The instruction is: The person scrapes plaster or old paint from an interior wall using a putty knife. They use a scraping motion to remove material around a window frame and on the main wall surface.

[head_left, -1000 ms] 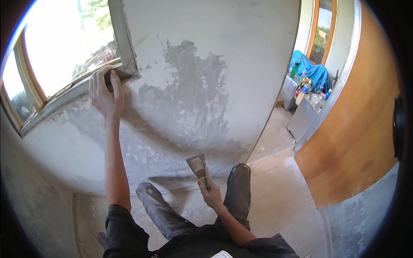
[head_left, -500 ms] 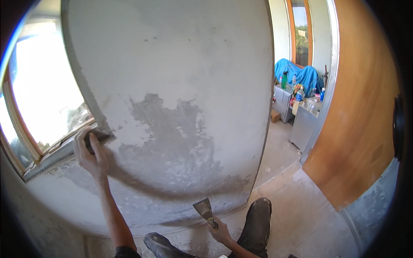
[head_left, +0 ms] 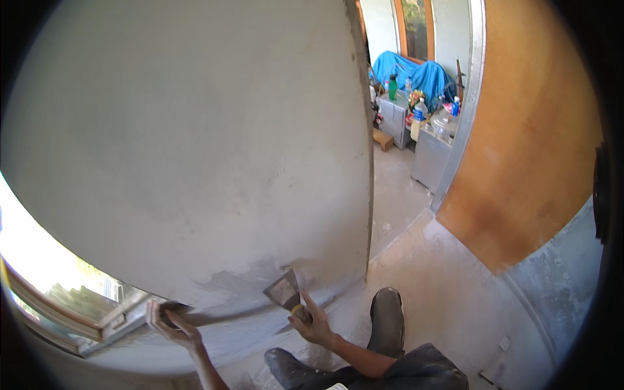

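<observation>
My left hand (head_left: 174, 325) is wrapped round a dark, flat-bladed tool (head_left: 177, 307), held by the window corner of the wall. Its exact kind is partly hidden by my fingers. In my right hand (head_left: 315, 326) is a putty knife (head_left: 284, 290), gripped by its handle, its broad blade tilted up and smeared with pale grey. The blade is in front of a rough grey patch (head_left: 234, 283) low on the wall; I cannot tell whether they touch. Above the patch, the pale wall (head_left: 195, 143) is smoother, with faint darker smudges.
Left of the wall is a bright window with a frame (head_left: 49, 302). On the right stands an orange-brown wooden door (head_left: 526, 130). Through the doorway are grey cabinets (head_left: 432, 159) with bottles on top and a blue tarp (head_left: 416, 78). My legs and dark boots (head_left: 387, 322) are below, on the dusty floor (head_left: 448, 286).
The view has shifted, so the patch and window sit lower in it. My right hand has raised the putty knife nearer the patch. My left hand stays by the window corner with its tool.
</observation>
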The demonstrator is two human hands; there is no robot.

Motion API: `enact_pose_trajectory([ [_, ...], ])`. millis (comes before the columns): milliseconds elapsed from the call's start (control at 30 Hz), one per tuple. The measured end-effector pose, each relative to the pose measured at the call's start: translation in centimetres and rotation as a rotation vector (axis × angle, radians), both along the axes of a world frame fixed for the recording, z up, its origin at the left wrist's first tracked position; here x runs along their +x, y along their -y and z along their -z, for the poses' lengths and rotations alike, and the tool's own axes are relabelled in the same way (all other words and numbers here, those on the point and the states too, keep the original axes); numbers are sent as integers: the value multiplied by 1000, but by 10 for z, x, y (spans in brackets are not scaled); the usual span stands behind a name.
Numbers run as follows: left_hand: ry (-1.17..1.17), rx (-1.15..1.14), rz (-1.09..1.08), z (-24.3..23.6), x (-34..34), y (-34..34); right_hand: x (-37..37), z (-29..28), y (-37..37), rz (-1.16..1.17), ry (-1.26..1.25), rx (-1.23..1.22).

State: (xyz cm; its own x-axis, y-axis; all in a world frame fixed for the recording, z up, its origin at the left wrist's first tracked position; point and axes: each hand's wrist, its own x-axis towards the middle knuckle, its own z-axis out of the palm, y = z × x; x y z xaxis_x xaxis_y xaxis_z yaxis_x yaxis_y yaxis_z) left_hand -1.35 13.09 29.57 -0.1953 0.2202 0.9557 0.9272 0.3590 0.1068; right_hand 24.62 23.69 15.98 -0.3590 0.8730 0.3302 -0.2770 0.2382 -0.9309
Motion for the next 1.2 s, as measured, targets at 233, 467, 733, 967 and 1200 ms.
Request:
enact_pose_trajectory([
  [233,161,-93,-41,-14,18,-4,-4,-105,-7,134,19,-14],
  [467,169,-242,165,-28,15,22,-42,-169,60,180,-189,-531],
  [733,203,-424,278,-42,10,38,-98,-188,117,237,-329,-751],
  [967,214,-379,261,-38,8,37,-113,-175,89,437,-175,-664],
  [1200,202,-371,195,-20,-2,31,-89,-156,28,552,-325,-671],
])
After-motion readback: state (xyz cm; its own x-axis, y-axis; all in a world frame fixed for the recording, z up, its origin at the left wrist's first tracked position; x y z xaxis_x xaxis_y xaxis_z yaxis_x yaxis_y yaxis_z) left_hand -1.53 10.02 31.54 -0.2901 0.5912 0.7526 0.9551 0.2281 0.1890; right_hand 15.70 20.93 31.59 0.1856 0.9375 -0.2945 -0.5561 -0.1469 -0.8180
